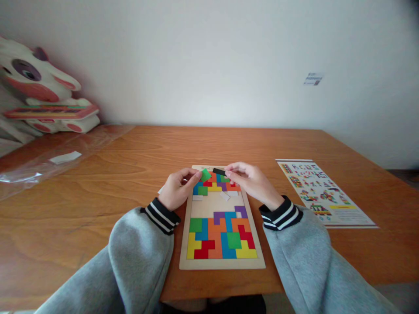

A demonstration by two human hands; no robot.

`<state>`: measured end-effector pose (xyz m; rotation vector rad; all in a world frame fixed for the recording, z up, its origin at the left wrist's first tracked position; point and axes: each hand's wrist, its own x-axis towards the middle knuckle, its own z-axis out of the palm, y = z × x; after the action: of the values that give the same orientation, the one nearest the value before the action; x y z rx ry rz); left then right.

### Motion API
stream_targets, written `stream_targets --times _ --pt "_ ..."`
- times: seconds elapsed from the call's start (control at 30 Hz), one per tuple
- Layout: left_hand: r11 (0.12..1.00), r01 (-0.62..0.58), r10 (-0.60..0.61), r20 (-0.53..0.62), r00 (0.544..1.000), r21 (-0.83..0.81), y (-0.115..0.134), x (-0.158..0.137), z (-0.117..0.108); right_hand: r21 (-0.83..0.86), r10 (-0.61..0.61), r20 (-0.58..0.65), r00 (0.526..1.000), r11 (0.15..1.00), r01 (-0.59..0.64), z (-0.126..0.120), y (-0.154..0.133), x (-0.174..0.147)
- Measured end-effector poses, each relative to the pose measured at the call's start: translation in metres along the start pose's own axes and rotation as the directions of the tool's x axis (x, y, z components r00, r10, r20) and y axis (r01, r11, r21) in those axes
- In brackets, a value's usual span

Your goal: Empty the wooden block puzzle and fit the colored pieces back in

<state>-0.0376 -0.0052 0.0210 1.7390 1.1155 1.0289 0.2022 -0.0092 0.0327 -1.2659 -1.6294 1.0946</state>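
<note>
Between the thumb and fingers of my left hand (179,186) is a green square puzzle piece (205,175). My right hand (253,182) pinches a narrow black strip (219,172) by its right end. Both are held over the far part of a wooden puzzle board (183,257). Coloured block pieces fill the board's near part, among them a green square (234,240) and a purple piece (241,212). More coloured pieces lie at its far end, partly hidden by my hands. Small white slips (225,196) rest on the bare middle band.
A printed sheet (327,196) with coloured pictures lies right of the board on the wooden table (131,244). At the left are crumpled clear plastic (94,144) with a white label (65,157) and a cow-shaped toy keyboard (52,112). A wall stands behind.
</note>
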Motion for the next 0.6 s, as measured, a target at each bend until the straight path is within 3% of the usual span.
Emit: stream_targets --times 0.07,0.13,0.23,0.4,0.6 --pt "0.989 -0.110 0.095 0.149 0.984 0.097 0.003 -0.001 -0.014 -0.004 -0.034 -0.095 0.995 0.999 0.033 -0.005 0.007 0.003" --pt "0.932 -0.307 0.242 0.299 0.923 0.193 0.007 -0.003 -0.027 -0.016 -0.054 -0.132 0.990 0.998 0.052 -0.007 0.012 0.006" --pt "0.829 -0.481 0.330 0.446 0.832 0.285 0.010 -0.006 -0.038 -0.049 -0.058 -0.122 0.991 0.997 0.052 -0.005 0.016 0.007" --pt "0.749 -0.560 0.329 0.534 0.779 0.354 0.008 -0.010 -0.036 -0.091 -0.061 -0.086 0.994 0.994 0.053 0.001 0.015 0.005" --pt "0.702 -0.596 0.370 0.516 0.773 0.390 0.004 -0.010 -0.035 -0.138 -0.088 -0.037 0.995 0.987 0.082 0.001 0.014 0.004"
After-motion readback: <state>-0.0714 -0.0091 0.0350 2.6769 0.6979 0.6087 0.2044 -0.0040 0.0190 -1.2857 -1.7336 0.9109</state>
